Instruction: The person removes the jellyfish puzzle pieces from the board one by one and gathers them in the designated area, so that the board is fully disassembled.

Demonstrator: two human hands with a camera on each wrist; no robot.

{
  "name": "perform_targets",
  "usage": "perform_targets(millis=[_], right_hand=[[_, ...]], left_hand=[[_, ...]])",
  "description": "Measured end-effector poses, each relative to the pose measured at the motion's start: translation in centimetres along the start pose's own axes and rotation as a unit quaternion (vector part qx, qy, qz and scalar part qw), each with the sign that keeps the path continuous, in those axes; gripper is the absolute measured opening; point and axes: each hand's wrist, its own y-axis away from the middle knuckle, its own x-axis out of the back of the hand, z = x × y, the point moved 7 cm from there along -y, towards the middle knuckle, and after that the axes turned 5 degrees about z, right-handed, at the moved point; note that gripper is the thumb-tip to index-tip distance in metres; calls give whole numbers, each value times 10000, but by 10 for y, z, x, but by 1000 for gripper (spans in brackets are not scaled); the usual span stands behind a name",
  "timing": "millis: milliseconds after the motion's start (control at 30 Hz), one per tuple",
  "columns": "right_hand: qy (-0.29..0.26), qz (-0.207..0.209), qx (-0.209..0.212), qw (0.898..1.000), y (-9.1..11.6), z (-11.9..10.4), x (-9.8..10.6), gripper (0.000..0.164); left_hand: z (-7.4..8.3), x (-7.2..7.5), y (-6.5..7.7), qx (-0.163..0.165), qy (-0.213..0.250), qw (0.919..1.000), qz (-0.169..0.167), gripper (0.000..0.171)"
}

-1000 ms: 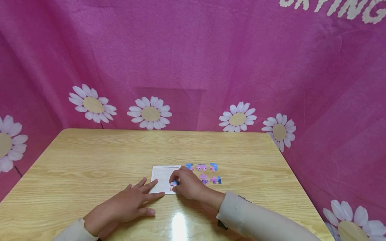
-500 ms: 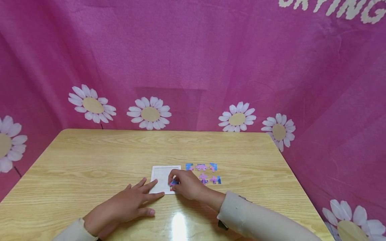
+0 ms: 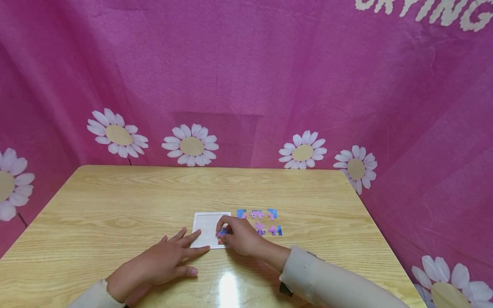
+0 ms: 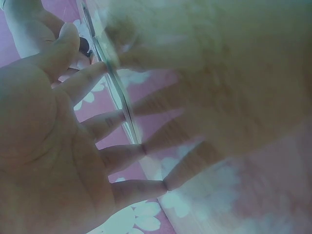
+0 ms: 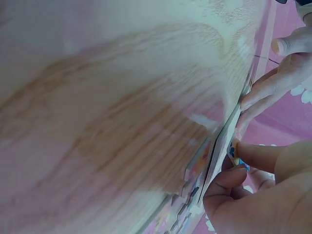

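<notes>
A white puzzle tray (image 3: 204, 224) lies flat on the wooden table. My left hand (image 3: 163, 259) rests at its left side with fingers spread; two fingertips touch the tray's left and lower border. Over the tray's lower right part, my right hand (image 3: 242, 236) pinches a small blue-and-pink puzzle piece (image 3: 222, 232) between thumb and fingers. Just below it, a reddish patch, seemingly another piece (image 3: 221, 241), shows in the tray's lower right, partly covered by the hand. In the right wrist view the pinched puzzle piece (image 5: 232, 150) is held close to the tray's edge.
Several loose puzzle pieces (image 3: 257, 214) in pink and blue lie right of the tray in two rows; the right hand may hide more. The wooden table (image 3: 135, 192) ends at a pink curtain (image 3: 231, 77) with daisies.
My right hand makes only slight shifts and tilts of the pinched piece at the tray's lower right. My left hand stays where it was.
</notes>
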Motion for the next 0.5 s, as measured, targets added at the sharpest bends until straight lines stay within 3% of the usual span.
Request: perform_targets(millis=[333,500], right_hand=[[-189,-48,-97,9998,11,5,12,7],[69,57,29,10000,19,7,21,7]], left_hand=[[2,1,1,44,18,10000,22,57],[2,1,1,95,57,9999,-18,58]])
